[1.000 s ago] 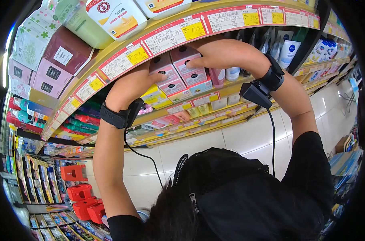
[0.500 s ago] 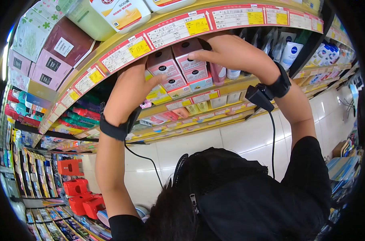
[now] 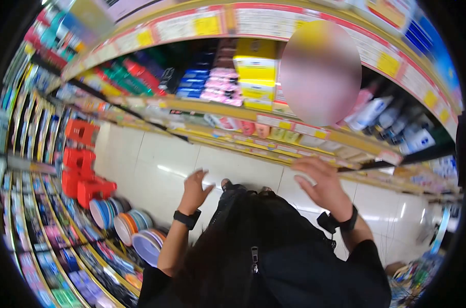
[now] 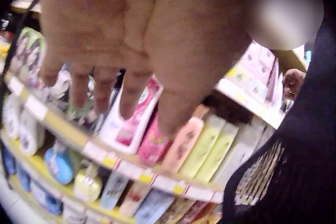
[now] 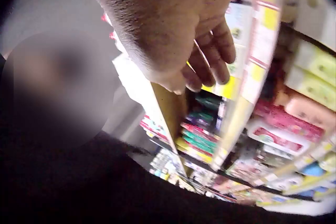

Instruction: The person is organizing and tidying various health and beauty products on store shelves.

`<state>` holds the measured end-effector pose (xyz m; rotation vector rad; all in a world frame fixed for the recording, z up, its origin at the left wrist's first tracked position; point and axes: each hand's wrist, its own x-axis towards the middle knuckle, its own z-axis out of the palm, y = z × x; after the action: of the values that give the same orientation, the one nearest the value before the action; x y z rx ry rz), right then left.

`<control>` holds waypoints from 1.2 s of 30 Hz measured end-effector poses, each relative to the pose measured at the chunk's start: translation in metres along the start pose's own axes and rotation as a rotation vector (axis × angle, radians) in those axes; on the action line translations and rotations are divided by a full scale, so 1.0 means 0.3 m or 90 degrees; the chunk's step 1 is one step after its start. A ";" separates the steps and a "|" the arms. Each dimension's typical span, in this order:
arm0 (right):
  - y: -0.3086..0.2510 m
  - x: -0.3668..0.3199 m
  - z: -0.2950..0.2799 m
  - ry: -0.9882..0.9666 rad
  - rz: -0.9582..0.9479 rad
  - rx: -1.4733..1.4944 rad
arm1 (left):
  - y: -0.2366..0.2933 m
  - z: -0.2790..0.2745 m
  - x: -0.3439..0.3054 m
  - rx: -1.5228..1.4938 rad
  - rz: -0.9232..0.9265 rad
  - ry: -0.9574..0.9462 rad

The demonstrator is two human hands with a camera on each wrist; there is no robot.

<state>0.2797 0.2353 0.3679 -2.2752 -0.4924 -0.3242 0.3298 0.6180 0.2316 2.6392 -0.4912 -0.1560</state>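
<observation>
In the head view both hands hang in the air above the floor, away from the shelves, and hold nothing. The left hand [image 3: 195, 190] has its fingers relaxed and its thumb apart; the left wrist view shows the hand [image 4: 142, 40] with fingers extended, bottles on shelves behind it. The right hand [image 3: 322, 186] is spread below the lower shelf edge; in the right wrist view the hand [image 5: 173, 29] has loosely bent, empty fingers. Yellow boxes [image 3: 255, 74] and pink-and-white packs [image 3: 223, 84] stand on the shelf. A blurred oval covers part of that shelf.
A shelf edge with price labels [image 3: 263, 21] curves across the top. Red stools [image 3: 80, 159] and stacked basins [image 3: 133, 226] stand at the left, near a rack of small goods [image 3: 63, 241]. White tubes [image 3: 369, 113] lie at the right of the shelf.
Both hands have come out of the shelf, away from the pink boxes, and down over the floor. The head view has shifted, showing more shelf and a blurred oval.
</observation>
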 end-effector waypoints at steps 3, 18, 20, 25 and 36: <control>0.114 -0.043 0.178 -0.199 0.066 -0.023 | -0.117 0.139 -0.191 0.043 -0.274 -0.317; 0.481 -0.425 0.813 -0.644 0.349 -0.033 | -0.685 0.441 -0.624 -0.271 -0.412 -0.181; 0.499 -0.422 0.874 -0.644 0.361 -0.071 | -0.661 0.349 -0.610 -0.358 -0.490 -0.145; 0.504 -0.349 0.966 -0.564 0.383 -0.137 | -0.827 0.320 -0.669 -0.377 -0.512 -0.146; 0.276 -0.045 1.106 -0.454 0.275 -0.093 | -1.263 0.384 -0.937 -0.250 -0.353 -0.080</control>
<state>0.3304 0.4248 0.0875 -2.5251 -0.3082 0.7095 0.1661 0.9906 -0.0334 2.3151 0.2297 -0.5330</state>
